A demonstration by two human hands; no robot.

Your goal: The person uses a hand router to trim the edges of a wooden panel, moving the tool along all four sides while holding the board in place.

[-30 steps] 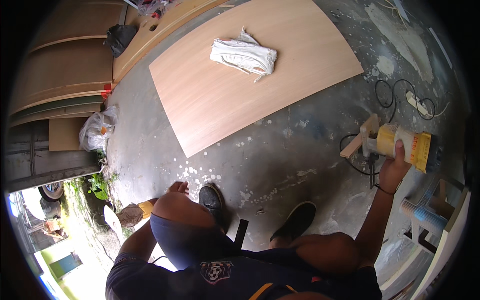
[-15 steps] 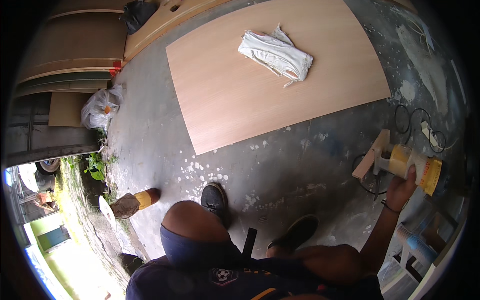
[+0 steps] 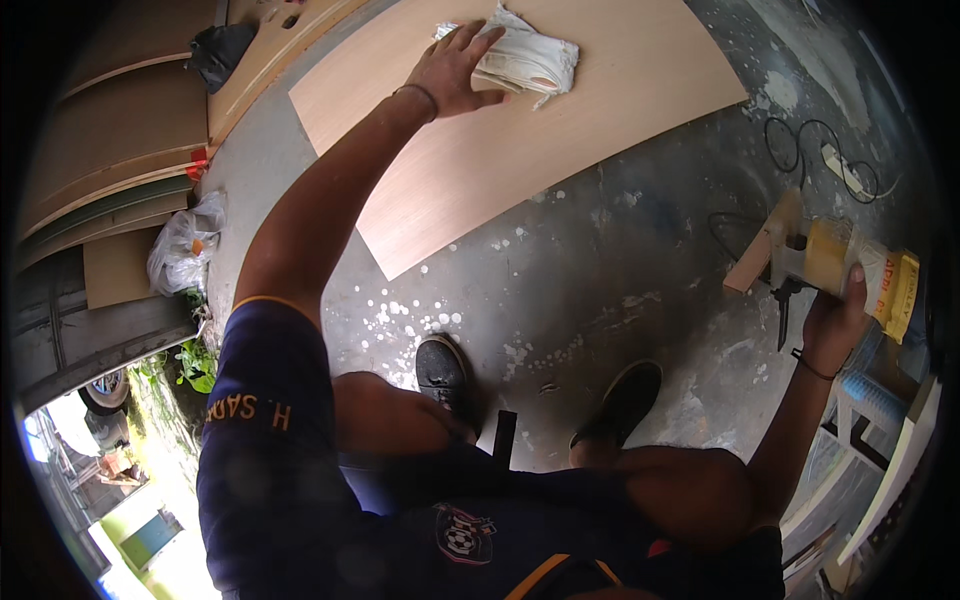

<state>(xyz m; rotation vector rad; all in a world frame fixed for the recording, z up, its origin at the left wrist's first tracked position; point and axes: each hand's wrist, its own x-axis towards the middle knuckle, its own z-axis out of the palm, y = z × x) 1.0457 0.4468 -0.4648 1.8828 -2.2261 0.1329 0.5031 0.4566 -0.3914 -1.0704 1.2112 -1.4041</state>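
Observation:
My left hand (image 3: 455,78) reaches out over a folded, stained white cloth (image 3: 530,58), its fingers spread. Whether the fingertips touch the cloth I cannot tell. Under the cloth lies a large sheet of light wood-grain board (image 3: 430,205) on the floor. Off to the right, my right hand (image 3: 836,325) is closed round a translucent and yellow container (image 3: 893,290) with red print, thumb on the near side. Next to it are a yellowish tub-like part (image 3: 827,248) and a short wooden piece (image 3: 765,242); how they join is unclear.
A black cable (image 3: 800,125) with a white power strip (image 3: 845,168) lies at the far right. White-framed furniture (image 3: 840,440) stands near my right arm. Boards (image 3: 130,130) and a clear plastic bag (image 3: 190,245) are at the left. My shoes (image 3: 620,400) stand on grey, paint-spotted floor.
My left arm has come into view and stretched out to the cloth. The view has shifted, and the right hand still grips the container.

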